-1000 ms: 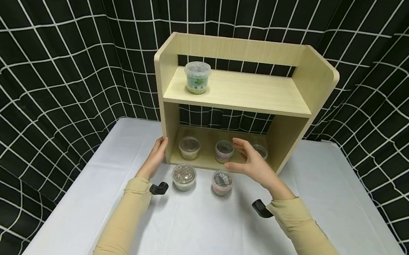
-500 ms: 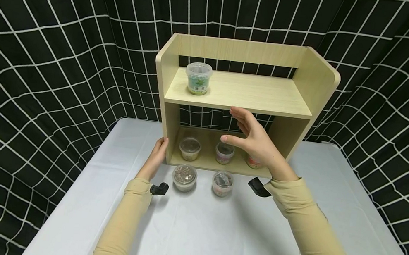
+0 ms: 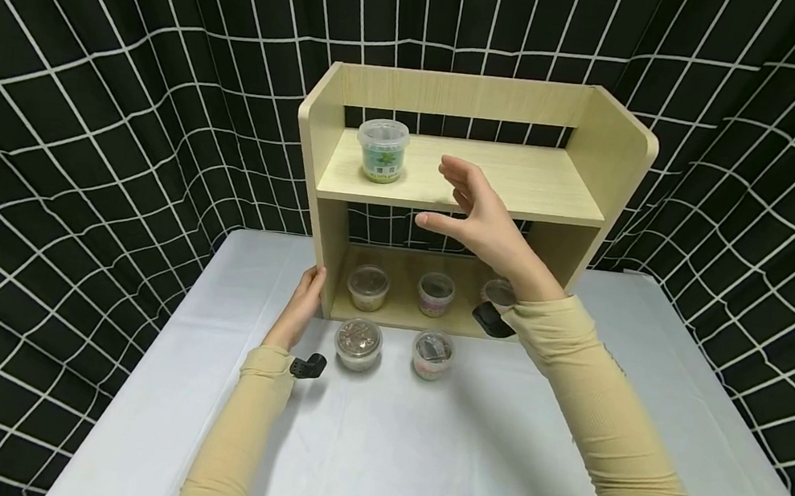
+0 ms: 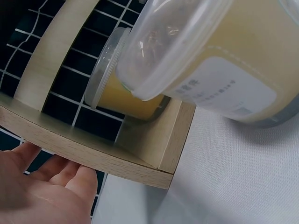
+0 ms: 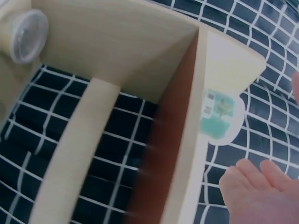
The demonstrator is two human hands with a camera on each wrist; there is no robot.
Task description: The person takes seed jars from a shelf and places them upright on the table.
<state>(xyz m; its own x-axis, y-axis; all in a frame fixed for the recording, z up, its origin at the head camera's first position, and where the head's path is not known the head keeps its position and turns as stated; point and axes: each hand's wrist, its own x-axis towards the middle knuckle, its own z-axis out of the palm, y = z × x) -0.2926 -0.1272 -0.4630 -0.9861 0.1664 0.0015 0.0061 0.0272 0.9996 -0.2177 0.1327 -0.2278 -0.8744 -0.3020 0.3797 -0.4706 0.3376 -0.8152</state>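
Observation:
My left hand rests against the outer left side of a pale wooden shelf unit. The left wrist view shows its fingers touching the panel. My right hand, thumb and fingers spread with nothing between them, is in front of the upper board. To its left, a green-labelled tub with a clear lid stands on that board. The right wrist view has the tub beyond the fingers. The lower board holds a yellowish tub, a purple-toned tub and a tub partly hidden behind my right wrist.
Two lidded tubs stand on the white tablecloth before the unit: a whitish tub on the left and a pinkish tub on the right. Black curtains with a white grid surround the table.
My right hand has risen from beside the lower board's tubs to the upper board, shifting slightly left and staying spread. My left hand keeps its place at the side panel.

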